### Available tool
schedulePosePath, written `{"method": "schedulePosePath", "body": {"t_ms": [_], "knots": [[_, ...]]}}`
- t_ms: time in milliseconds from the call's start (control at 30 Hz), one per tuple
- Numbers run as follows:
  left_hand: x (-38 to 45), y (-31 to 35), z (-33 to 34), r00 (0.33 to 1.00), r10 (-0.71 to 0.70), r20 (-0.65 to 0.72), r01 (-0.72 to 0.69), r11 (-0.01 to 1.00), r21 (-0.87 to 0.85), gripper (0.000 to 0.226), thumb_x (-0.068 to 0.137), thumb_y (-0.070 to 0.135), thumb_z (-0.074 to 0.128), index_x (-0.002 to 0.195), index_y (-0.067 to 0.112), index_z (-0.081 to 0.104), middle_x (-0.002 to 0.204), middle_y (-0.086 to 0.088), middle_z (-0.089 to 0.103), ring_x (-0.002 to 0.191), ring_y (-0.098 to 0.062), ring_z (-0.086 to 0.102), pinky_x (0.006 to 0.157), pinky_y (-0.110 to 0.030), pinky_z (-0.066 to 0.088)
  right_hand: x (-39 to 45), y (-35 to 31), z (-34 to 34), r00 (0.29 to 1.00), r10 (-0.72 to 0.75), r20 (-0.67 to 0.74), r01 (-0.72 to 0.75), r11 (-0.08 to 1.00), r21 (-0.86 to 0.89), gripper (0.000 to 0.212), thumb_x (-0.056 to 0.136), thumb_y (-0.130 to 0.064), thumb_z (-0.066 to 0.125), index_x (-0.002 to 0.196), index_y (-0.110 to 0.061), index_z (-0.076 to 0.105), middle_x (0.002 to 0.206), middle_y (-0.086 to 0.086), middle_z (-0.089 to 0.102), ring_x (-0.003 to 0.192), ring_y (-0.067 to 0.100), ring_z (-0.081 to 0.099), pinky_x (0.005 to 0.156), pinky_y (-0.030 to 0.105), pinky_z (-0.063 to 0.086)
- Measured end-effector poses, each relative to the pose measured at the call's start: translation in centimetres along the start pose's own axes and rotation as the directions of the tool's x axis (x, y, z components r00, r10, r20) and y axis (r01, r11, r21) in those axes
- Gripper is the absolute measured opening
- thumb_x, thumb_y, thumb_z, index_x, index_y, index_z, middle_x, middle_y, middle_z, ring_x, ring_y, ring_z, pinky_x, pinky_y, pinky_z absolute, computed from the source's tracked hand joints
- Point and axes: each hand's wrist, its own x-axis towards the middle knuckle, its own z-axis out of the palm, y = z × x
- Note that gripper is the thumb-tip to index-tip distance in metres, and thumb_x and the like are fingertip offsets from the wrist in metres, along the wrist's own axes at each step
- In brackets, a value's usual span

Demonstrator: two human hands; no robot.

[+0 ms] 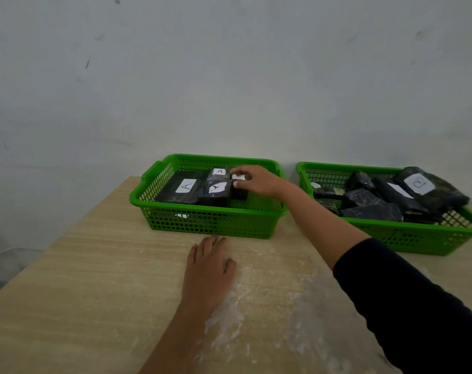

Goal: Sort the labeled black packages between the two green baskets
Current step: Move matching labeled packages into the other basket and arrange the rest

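Note:
Two green baskets stand at the back of the table. The left basket point(208, 225) holds black packages with white "A" labels: a flat one point(179, 188) at its left and a smaller one point(216, 191) beside it. My right hand point(256, 182) reaches into this basket and grips a small black package point(239, 191) with a white label, set down among the others. The right basket point(407, 233) is piled with several black packages; the top one point(429, 187) bears a "B" label. My left hand point(208, 268) lies flat on the table, fingers apart, holding nothing.
The wooden table point(94, 292) has white powdery smears near its middle and front. A pale wall rises right behind the baskets. The table's left edge runs diagonally, with floor beyond it. The right basket reaches the frame's right edge.

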Motion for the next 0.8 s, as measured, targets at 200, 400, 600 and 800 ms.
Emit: {"method": "schedulePosePath", "body": {"t_ms": [200,400,600,800], "knots": [[-0.1,0.1,-0.1,1.000,-0.004,-0.003,0.004,1.000,-0.003,0.052,0.095,0.033,0.034,0.146,0.023,0.026,0.153,0.004,0.025,0.143,-0.014,0.019,0.122,-0.037,0.006,-0.1,-0.2,0.9,0.955,0.286,0.078,-0.289,0.957,0.031,0.050,0.089,-0.043,0.059,0.112,0.002,0.056,0.108,0.021,0.063,0.086,0.030,0.068,0.086,0.043,0.057],[0.0,-0.1,-0.2,1.000,0.007,-0.016,-0.008,1.000,-0.017,0.052,0.095,0.035,0.036,0.145,0.025,0.029,0.152,0.005,0.027,0.141,-0.013,0.022,0.122,-0.034,0.007,0.8,-1.8,3.9,0.944,0.324,0.067,-0.327,0.944,0.048,0.054,0.086,-0.045,0.062,0.117,0.000,0.061,0.109,0.016,0.065,0.080,0.022,0.060,0.071,0.028,0.048],[0.1,-0.3,0.1,1.000,0.011,-0.023,-0.012,1.000,-0.019,0.052,0.094,0.035,0.037,0.145,0.024,0.029,0.151,0.005,0.027,0.141,-0.013,0.021,0.121,-0.035,0.007,1.2,-1.5,-1.2,0.873,0.402,0.277,-0.453,0.879,0.151,0.041,0.088,-0.006,0.061,0.127,0.002,0.052,0.120,0.019,0.059,0.072,0.024,0.065,0.064,0.031,0.060],[0.2,-0.3,0.3,1.000,0.006,-0.024,-0.007,1.000,-0.017,0.053,0.094,0.035,0.037,0.145,0.024,0.029,0.151,0.004,0.027,0.141,-0.014,0.021,0.121,-0.035,0.007,1.5,-1.3,-4.1,0.920,0.291,0.261,-0.281,0.957,-0.075,0.046,0.085,0.008,0.043,0.122,-0.010,0.063,0.109,0.015,0.059,0.085,0.024,0.060,0.071,0.035,0.059]]}}
